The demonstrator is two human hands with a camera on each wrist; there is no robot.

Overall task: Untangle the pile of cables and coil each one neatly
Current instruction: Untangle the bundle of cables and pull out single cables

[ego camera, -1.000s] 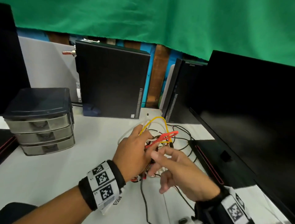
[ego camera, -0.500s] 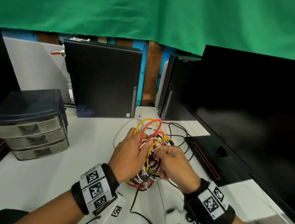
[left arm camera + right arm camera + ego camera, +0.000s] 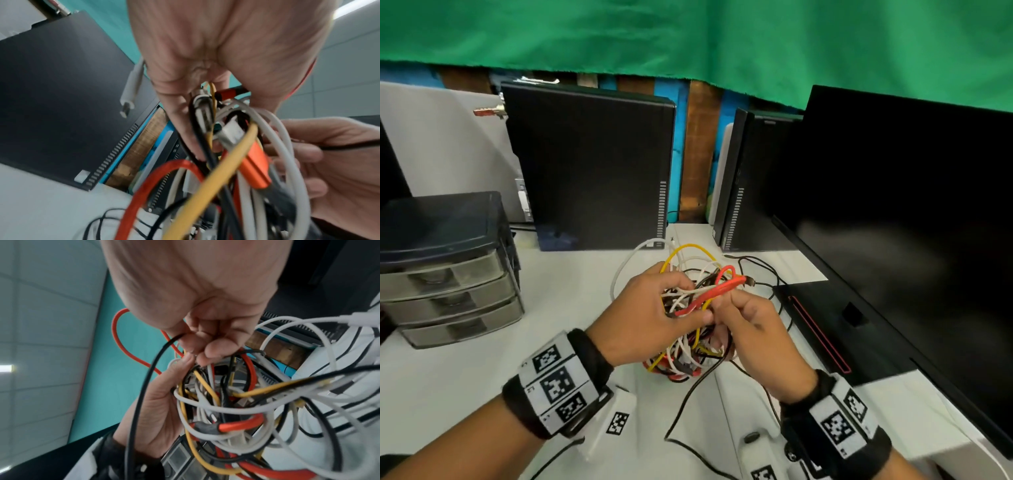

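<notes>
Red, yellow, white and black cables (image 3: 690, 308) bunched between both hands, above the bench (image 3: 465, 383).
Left hand (image 3: 643, 315) clutches the tangle; right hand (image 3: 753, 329), just beside, pinches a black strand (image 3: 148, 378) trailing toward the person.

Around the cable tangle (image 3: 688, 308): open white table (image 3: 465, 377) to its left up to a drawer unit (image 3: 448, 274) — black computer case (image 3: 592, 164) behind, monitor (image 3: 893, 222) close on the right.

The cables (image 3: 690, 301) look smooth, rubbery plastic (one red strand seems braided). The monitor (image 3: 914, 219) is glossy; the green cloth (image 3: 722, 37) is matt.
</notes>
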